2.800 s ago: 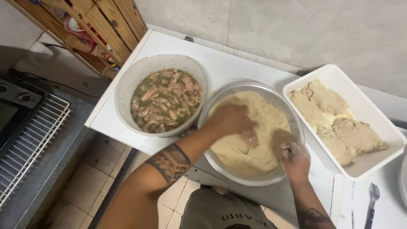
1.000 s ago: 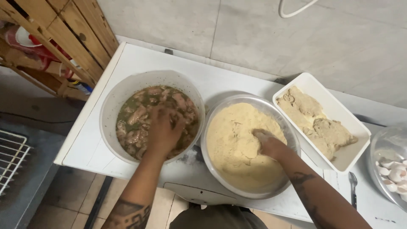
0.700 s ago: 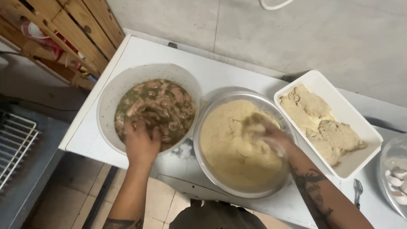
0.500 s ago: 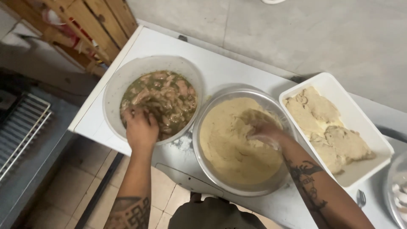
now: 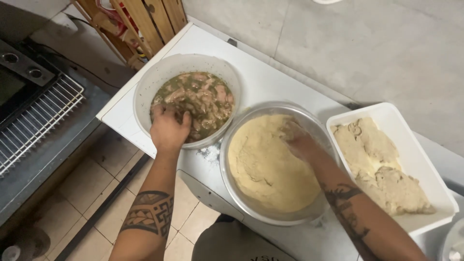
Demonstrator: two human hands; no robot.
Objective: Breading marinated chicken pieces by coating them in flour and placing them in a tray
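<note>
Surface: white table (image 5: 270, 82) against a grey wall; tiled floor below; wire oven rack (image 5: 34, 121) at far left; wooden slats (image 5: 145, 19) behind the table.

On the table: white plastic bowl (image 5: 159, 77) of marinated meat strips (image 5: 198, 99); metal bowl (image 5: 256, 212) of tan flour (image 5: 270, 164) just beside it; white rectangular tray (image 5: 411, 145) with breaded pieces (image 5: 382, 169).

Left hand (image 5: 168, 129): fingers curled down into the meat at the bowl's near edge; whether it grips a strip cannot be told.

Right hand (image 5: 299, 140): flour-coated, resting in the flour at the far rim; fingers blurred, closure unclear.

Cut off: tray's far corner, a round dish at the lower right.
</note>
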